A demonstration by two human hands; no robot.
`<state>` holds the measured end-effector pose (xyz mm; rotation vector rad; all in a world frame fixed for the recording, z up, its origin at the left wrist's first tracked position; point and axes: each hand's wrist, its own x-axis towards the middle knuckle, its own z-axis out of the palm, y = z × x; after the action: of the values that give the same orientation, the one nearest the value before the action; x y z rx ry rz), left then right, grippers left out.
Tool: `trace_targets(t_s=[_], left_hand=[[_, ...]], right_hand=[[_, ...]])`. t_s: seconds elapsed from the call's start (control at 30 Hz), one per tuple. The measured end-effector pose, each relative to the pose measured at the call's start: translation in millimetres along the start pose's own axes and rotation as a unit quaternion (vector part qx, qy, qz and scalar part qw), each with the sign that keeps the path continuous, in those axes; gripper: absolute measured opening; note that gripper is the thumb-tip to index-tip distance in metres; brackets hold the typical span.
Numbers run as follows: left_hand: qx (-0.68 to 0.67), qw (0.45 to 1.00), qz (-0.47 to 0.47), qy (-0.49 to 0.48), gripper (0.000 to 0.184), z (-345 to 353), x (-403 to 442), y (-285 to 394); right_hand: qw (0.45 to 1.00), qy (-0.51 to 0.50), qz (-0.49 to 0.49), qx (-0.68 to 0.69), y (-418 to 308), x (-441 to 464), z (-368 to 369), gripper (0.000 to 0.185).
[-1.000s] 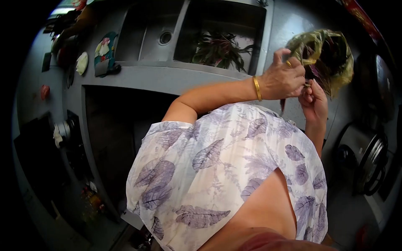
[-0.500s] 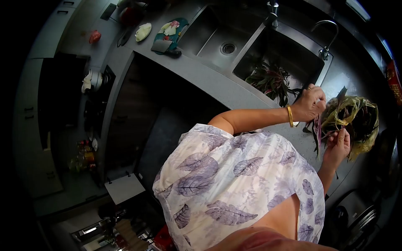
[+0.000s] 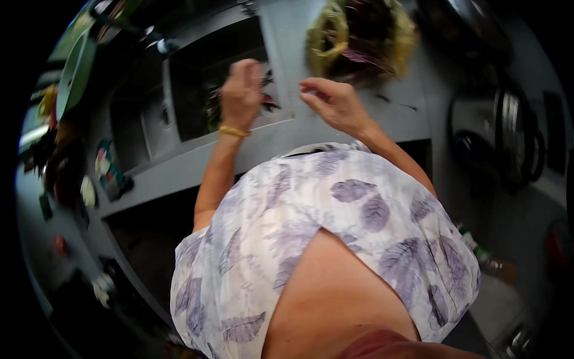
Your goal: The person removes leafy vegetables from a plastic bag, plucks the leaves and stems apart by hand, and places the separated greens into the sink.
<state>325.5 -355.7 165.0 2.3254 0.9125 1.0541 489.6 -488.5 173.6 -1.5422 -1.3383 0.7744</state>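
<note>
A grey counter (image 3: 286,48) crosses the upper frame, with pale floor (image 3: 496,305) at lower right and bright light (image 3: 33,138) at far left.

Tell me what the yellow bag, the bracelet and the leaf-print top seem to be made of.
Yellow bag: likely thin plastic, given its crinkled, translucent walls. Bracelet: gold-coloured, probably metal, though blur hides its finish. Leaf-print top: light, matte cloth, judging by its soft folds; the fibre can't be told.

The left hand (image 3: 242,93) is raised and, though blurred, seems curled; the right hand (image 3: 336,105) is loosely cupped.
</note>
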Motion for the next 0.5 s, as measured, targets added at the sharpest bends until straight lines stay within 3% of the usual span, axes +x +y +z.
trace_targets(t_s=[0.07, 0.13, 0.2, 0.23, 0.37, 0.5], left_hand=[[0.011, 0.998, -0.059, 0.014, 0.015, -12.0, 7.7, -19.9], [0.071, 0.991, -0.112, -0.032, 0.023, -25.6, 13.5, -50.9], [0.298, 0.954, 0.024, -0.019, 0.032, -31.1, 10.5, -84.0], [0.327, 0.945, -0.023, -0.014, 0.038, -34.1, 8.5, -80.0], [0.179, 0.983, -0.038, -0.022, 0.034, -33.8, 9.7, -75.6], [0.096, 0.994, -0.015, -0.041, 0.024, -13.4, 12.1, -57.6]], right_hand=[[0.984, 0.067, -0.061, -0.155, 13.4, -10.6, -18.0, 0.017], [0.951, 0.130, -0.090, -0.266, 29.6, -15.8, -34.5, 0.014], [0.916, 0.207, -0.083, -0.335, 48.9, -24.9, -60.3, 0.012], [0.889, 0.231, -0.061, -0.391, 52.8, -29.5, -72.0, 0.013], [0.789, 0.280, 0.019, -0.547, 63.5, -43.6, -105.3, 0.017], [0.789, 0.233, 0.025, -0.568, 81.0, -46.3, -109.1, 0.017]])
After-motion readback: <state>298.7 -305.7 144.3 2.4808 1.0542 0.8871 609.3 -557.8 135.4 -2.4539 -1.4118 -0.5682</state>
